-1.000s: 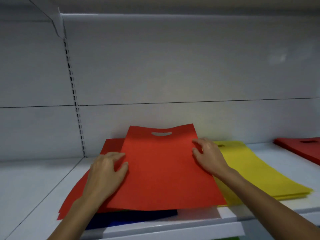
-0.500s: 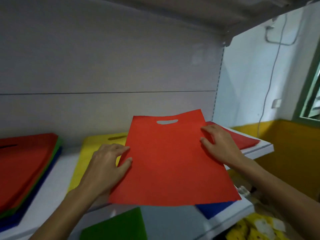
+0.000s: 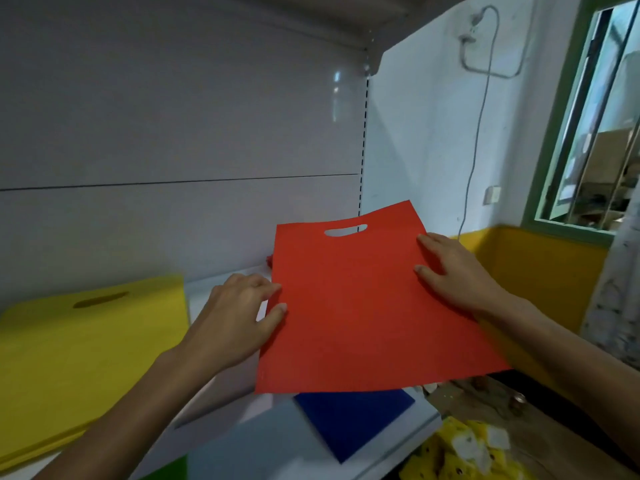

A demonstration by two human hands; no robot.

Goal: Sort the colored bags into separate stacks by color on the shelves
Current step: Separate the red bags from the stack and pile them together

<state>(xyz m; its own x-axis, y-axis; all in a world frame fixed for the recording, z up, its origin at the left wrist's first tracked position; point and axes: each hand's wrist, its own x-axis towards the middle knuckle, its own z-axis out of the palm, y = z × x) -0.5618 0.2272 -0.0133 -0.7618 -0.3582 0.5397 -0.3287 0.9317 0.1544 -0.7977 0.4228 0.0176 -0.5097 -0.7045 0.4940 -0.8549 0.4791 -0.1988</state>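
- while the left hand (image 3: pixel 239 317) and right hand (image 3: pixel 457 275) grip the red bag (image 3: pixel 349 306) by its edges, it hovers over the shelf (image 3: pixel 277 441).
- next, likely: lay it on red, not on the blue bag (image 3: pixel 353 417).

A red bag (image 3: pixel 349 306) (plain, unpatterned), a yellow stack (image 3: pixel 79 348), a blue bag (image 3: pixel 349 417), white shelf (image 3: pixel 277 441).

green-framed window (image 3: pixel 588 133) | grey cable (image 3: pixel 476 140) hanging left of it | small socket (image 3: pixel 491 195) between them
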